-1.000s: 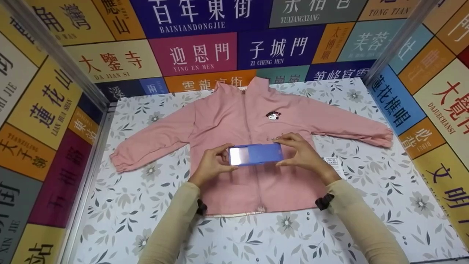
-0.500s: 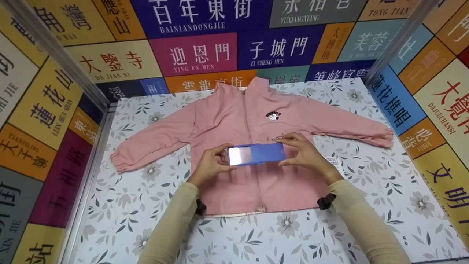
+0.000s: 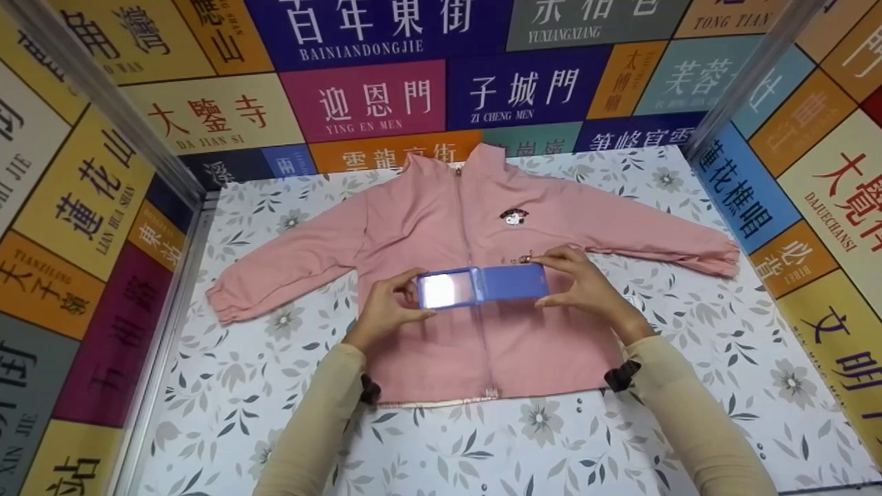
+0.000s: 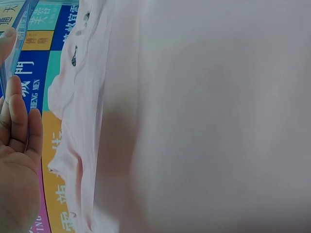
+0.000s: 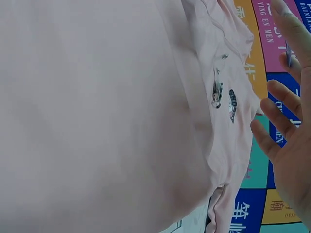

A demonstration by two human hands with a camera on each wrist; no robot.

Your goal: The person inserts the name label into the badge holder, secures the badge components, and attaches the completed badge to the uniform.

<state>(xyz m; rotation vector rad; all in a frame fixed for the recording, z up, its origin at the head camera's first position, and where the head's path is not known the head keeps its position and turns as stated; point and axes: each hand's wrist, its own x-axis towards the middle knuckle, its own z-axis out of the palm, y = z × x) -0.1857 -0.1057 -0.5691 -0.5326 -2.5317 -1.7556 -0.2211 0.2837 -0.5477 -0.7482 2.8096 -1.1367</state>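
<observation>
Held level over the jacket is a blue card holder, which has a clear, shiny window section (image 3: 446, 289) on the left and a solid blue sliding panel (image 3: 513, 281) on the right. My left hand (image 3: 386, 306) pinches the window section's outer end between thumb and fingers. With thumb and forefinger, my right hand (image 3: 586, 293) pinches the panel's outer end. Beneath them a pink zipped jacket (image 3: 427, 351) lies spread flat, both sleeves out, a small cartoon patch (image 3: 513, 218) on its chest. The left wrist view shows the holder's clear edge (image 4: 20, 41) beside the fingers.
A white tabletop (image 3: 227, 393) printed with grey flowers and leaves lies under the jacket. Colourful panels with Chinese lettering (image 3: 375, 100) stand along its back and both sides. Metal posts (image 3: 758, 69) mark the corners.
The blue panel has slid rightward out of the window section, so the holder spans wider. My right hand has moved right with the panel, my left hand slightly left.
</observation>
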